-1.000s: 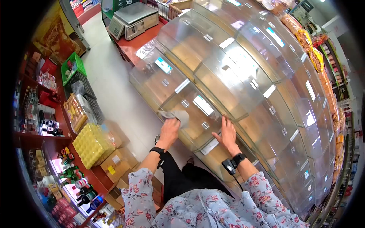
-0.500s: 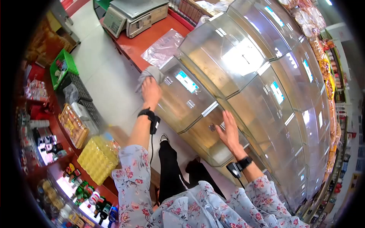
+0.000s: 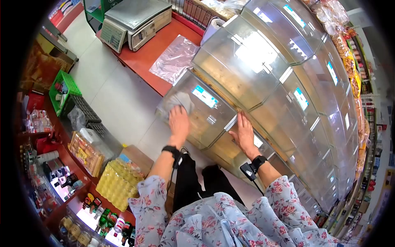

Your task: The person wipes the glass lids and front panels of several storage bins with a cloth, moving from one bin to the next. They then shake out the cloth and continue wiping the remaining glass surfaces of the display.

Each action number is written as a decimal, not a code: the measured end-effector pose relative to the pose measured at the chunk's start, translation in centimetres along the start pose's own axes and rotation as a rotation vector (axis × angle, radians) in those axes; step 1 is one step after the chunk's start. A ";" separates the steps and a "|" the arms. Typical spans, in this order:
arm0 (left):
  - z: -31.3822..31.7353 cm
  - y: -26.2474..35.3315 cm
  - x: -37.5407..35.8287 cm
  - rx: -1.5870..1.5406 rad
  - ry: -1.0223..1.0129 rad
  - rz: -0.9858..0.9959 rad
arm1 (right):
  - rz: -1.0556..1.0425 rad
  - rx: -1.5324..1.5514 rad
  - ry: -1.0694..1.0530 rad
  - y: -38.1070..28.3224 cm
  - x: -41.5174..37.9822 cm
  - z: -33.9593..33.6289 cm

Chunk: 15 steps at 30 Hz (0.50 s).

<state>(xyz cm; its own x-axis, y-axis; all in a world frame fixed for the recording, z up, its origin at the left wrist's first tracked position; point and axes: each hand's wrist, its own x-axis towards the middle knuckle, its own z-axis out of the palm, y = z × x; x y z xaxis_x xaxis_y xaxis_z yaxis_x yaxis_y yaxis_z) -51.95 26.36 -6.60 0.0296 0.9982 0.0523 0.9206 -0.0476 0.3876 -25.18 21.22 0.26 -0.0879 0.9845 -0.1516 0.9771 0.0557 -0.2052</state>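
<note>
My left hand (image 3: 179, 125) presses a grey cloth (image 3: 181, 101) against the front left corner of a clear plastic bin lid (image 3: 201, 117). The cloth is smeared by motion. A blue and white label (image 3: 204, 96) sticks to this lid, to the right of the cloth. My right hand (image 3: 244, 136) holds nothing; it lies on the bins beside the lid's right edge, fingers stretched out and thumb apart. Behind it rise further rows of clear bins (image 3: 284, 111) with similar labels. Both wrists wear black bands with small devices.
A scale (image 3: 140, 20) and a thin plastic bag (image 3: 175, 57) are on the red table (image 3: 135, 64) ahead. To the left are a green basket (image 3: 66, 88), yellow egg trays (image 3: 119, 183) and shelves of bottles. Packaged goods (image 3: 349, 61) line the far right.
My left hand has moved right with the cloth, from the bin's outer edge onto its lid. My right hand has shifted slightly up. The whole view has shifted a little.
</note>
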 end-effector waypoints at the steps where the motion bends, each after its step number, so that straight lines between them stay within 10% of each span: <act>1: -0.4 -0.8 1.9 -0.007 0.042 -0.008 | 0.000 -0.003 0.001 0.1 0.0 0.1; 15: 0.4 -5.7 -1.0 -0.102 0.038 -0.143 | 0.014 0.006 -0.023 -0.1 0.0 0.0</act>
<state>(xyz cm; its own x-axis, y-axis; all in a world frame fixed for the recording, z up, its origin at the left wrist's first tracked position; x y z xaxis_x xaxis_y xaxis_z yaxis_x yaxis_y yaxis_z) -57.10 25.69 -9.26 -0.1155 0.9930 0.0242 0.8702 0.0894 0.4845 -25.31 21.19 0.28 -0.0792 0.9811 -0.1765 0.9772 0.0414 -0.2084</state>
